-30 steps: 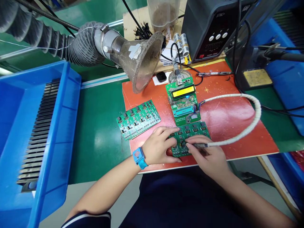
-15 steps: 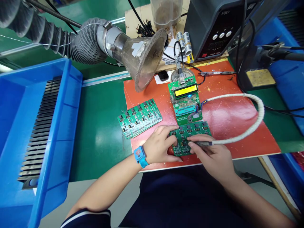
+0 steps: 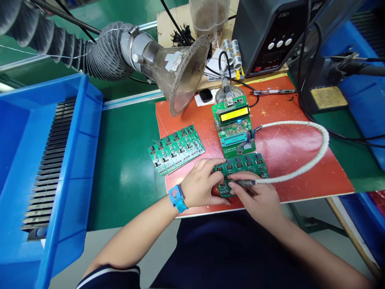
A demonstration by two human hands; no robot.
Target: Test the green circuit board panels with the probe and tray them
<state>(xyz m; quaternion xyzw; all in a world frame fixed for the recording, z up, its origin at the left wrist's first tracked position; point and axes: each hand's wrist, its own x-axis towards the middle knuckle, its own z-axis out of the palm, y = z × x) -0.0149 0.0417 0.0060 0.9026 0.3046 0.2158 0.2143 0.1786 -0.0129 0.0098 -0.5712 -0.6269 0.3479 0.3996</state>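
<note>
A green circuit board panel (image 3: 243,164) with small digit displays lies on the red mat (image 3: 306,160). My left hand (image 3: 203,182), a blue band at its wrist, grips the panel's left end between spread thumb and fingers. My right hand (image 3: 258,196) is closed on a dark probe (image 3: 246,182), its tip over the left part of the panel; the contact point is hidden by fingers. A white sleeved cable (image 3: 323,148) loops from the probe to a programmer board (image 3: 234,126) with a lit yellow screen, just behind the panel. More green panels (image 3: 177,150) lie to the left.
A blue bin (image 3: 80,160) with a row of dark boards stands at the left. A clear fume funnel (image 3: 186,76) on a grey hose hangs over the mat's back. At the back right are a black soldering station (image 3: 270,40), a pen (image 3: 273,92) and a yellow sponge (image 3: 329,97).
My right hand has moved left along the panel with the probe, and the white cable has shifted left with it. My left hand stays at the panel's left end.
</note>
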